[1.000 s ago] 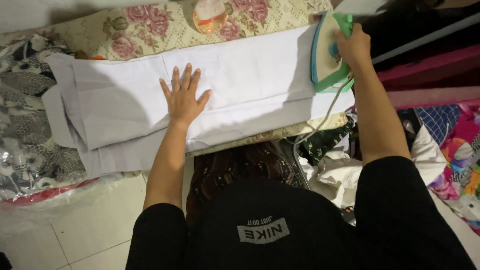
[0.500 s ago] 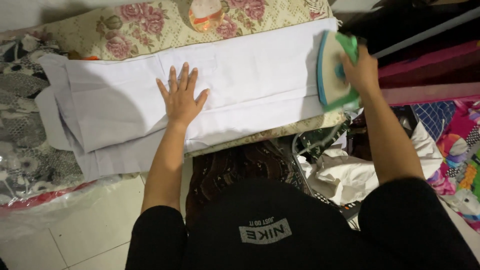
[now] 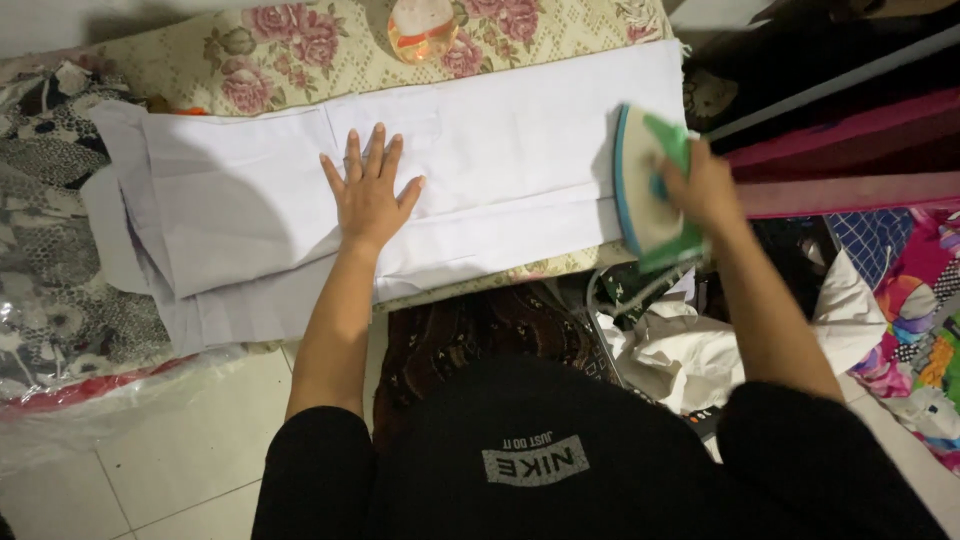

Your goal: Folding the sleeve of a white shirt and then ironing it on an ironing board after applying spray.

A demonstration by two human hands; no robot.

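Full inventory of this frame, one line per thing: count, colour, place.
white garment: 1, white, spread flat across the floral surface.
iron: 1, green and white, tilted at the garment's right end.
floral cover: 1, cream with pink roses, under and behind the garment.
clear bottle: 1, clear with an orange tint, lying on the cover at top centre.
patterned cloth in plastic: 1, black and white, far left.
crumpled white cloth: 1, white, lower right.
colourful fabric: 1, pink and multicolour, right edge.
tiled floor: white, bottom left.
left hand: fingers spread, flat on the garment.
right hand: grips the iron.
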